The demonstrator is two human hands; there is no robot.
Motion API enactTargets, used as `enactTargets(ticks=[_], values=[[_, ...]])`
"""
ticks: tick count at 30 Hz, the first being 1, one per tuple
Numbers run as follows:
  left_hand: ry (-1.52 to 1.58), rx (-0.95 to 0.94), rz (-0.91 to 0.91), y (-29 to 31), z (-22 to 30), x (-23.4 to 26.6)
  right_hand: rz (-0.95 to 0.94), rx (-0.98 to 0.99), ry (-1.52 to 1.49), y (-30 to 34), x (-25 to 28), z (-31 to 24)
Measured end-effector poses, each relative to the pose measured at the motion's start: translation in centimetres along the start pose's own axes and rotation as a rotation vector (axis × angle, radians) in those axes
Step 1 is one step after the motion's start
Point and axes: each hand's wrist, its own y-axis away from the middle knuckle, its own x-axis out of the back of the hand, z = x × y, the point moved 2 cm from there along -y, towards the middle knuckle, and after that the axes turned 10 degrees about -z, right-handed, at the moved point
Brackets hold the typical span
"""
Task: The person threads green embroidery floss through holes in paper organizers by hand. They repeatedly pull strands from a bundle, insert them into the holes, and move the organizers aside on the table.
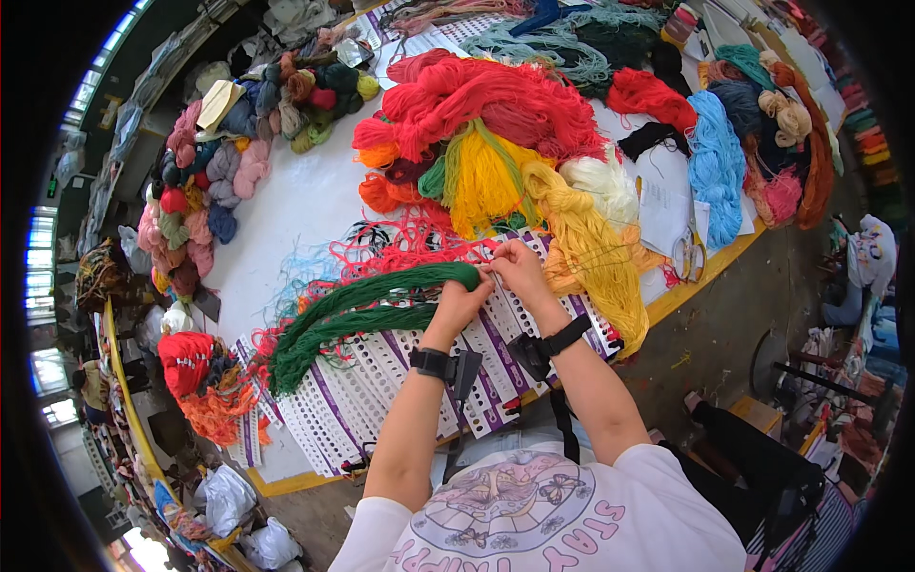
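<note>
A long hank of dark green yarn point(381, 291) stretches leftward across the table, its right end looped at my left hand point(460, 307), which is closed on it. My right hand point(522, 275) meets the left fingertips in a pinch; what lies between its fingers is too small to make out. Under both hands lie many white-and-purple strips of card with punched holes point(329, 415), spread side by side along the table's near edge. Red and pink thread ends point(410, 250) lie tangled just beyond the green hank.
A big heap of red yarn point(477, 100) sits beyond my hands, beside yellow yarn point(486, 186) and golden yarn point(596, 248). Light blue yarn point(717, 157) lies at the right edge. Mixed small hanks point(224, 172) fill the far left of the white table point(286, 219).
</note>
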Motion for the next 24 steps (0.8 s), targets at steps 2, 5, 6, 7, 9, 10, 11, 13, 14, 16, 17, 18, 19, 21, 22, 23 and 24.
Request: enactTargets(ticks=[2, 5, 6, 7, 9, 10, 11, 13, 14, 16, 17, 18, 19, 21, 22, 23, 24], values=[[-0.19, -0.06, 0.089, -0.2, -1.2, 0.9, 0.003, -0.007, 0.236, 0.1, -0.7, -0.1], [0.041, 0.273, 0.31, -0.1, 0.4, 5.0, 0.024, -0.061, 0.655, 0.9, 0.2, -0.8], [0.125, 0.249, 0.393, 0.7, 1.3, 7.8, 0.01, -0.103, 0.831, 1.5, 0.5, -1.3], [0.442, 0.077, 0.496, 2.9, -0.8, 13.6, -0.014, -0.085, 0.824, 1.8, -0.8, -1.9], [0.523, 0.023, 0.964, 8.1, -1.7, 22.3, -0.05, -0.099, 1.126, 2.0, -2.1, -2.3], [0.511, -0.058, 1.073, 12.2, -2.9, 26.5, -0.074, -0.109, 1.131, 2.1, -3.4, -2.8], [0.499, -0.141, 1.177, 15.3, -3.5, 29.0, -0.1, -0.089, 1.126, 2.1, -4.3, -3.0], [0.494, -0.137, 1.036, 12.8, 0.4, 24.4, -0.072, -0.117, 1.177, 2.1, -3.0, -2.8], [0.474, -0.142, 0.912, 11.7, 2.7, 21.1, 0.066, 0.106, 1.191, 2.1, -2.8, -2.4], [0.497, -0.152, 0.451, 11.4, 4.2, 16.9, -0.026, 0.152, 0.92, 2.4, -6.1, -4.9], [0.525, -0.138, 0.254, 11.2, 5.4, 14.6, -0.091, 0.163, 0.657, 3.0, -7.7, -6.5], [0.538, -0.15, 0.116, 10.9, 6.9, 12.2, -0.142, 0.296, 0.334, 3.7, -9.6, -7.8], [0.615, -0.184, 0.042, 11.0, 8.0, 10.5, -0.222, 0.313, 0.267, 4.2, -11.1, -8.8], [0.629, -0.209, 0.018, 10.9, 9.0, 8.8, -0.332, 0.26, 0.131, 5.0, -12.8, -10.4], [0.629, -0.213, 0.02, 10.9, 9.5, 8.2, -0.334, 0.262, 0.134, 5.0, -13.1, -10.3], [0.593, -0.218, 0.031, 10.9, 9.9, 7.8, -0.35, 0.24, 0.075, 5.0, -13.3, -10.2], [0.557, -0.223, 0.041, 10.9, 10.1, 7.6, -0.364, 0.218, 0.016, 5.0, -13.4, -10.3]])
